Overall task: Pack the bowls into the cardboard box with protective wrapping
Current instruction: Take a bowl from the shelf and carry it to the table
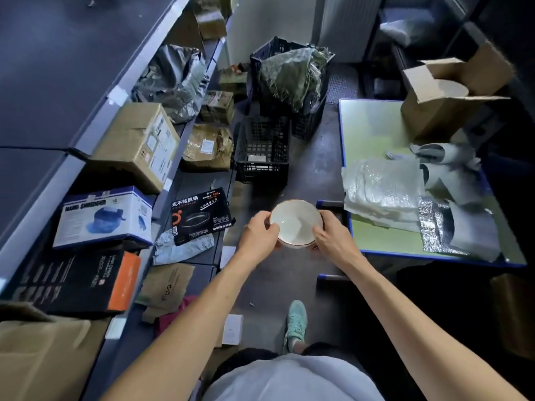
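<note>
Fingers of both your hands are gripping the white bowl by its rim.

Your left hand is clasping the bowl's left edge and your right hand is clasping its right edge. You are holding it above the dark floor with its mouth facing you, just beside the near corner of the green-topped table. On that table a stack of bubble wrap is lying nearest you, with silvery foil pouches beside it on the right. At the far end the cardboard box is standing with flaps open, something pale and round showing inside.
</note>
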### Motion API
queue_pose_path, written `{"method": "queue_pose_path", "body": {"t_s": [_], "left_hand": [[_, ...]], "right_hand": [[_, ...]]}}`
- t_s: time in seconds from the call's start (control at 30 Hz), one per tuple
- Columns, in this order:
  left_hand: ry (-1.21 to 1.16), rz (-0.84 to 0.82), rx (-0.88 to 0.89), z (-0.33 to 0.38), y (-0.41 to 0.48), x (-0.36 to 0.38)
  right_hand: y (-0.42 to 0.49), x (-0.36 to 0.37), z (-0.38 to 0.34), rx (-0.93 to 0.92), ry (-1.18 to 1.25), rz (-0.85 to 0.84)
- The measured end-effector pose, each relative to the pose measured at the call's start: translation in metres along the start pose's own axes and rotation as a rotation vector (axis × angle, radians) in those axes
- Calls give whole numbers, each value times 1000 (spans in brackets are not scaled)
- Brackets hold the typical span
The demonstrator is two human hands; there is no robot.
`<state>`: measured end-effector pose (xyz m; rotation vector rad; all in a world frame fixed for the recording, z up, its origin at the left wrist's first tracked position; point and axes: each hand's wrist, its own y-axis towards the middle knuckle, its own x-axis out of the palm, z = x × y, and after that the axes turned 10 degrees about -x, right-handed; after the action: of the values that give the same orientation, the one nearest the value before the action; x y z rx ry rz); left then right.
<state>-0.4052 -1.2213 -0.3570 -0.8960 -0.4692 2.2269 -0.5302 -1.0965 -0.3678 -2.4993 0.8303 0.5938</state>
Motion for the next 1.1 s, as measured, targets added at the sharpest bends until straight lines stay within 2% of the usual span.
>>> {"method": "queue_pose_path", "body": {"t_s": [0.47,0.77,1.1], "left_hand": [[6,-28,35,101,112,3],[25,-185,102,161,242,-9],[192,-401,136,219,369,-38]], "right_hand": [[129,-56,-11,-26,99,53],[240,-67,-28,61,112,189],[336,-59,-63,251,186,347]]}}
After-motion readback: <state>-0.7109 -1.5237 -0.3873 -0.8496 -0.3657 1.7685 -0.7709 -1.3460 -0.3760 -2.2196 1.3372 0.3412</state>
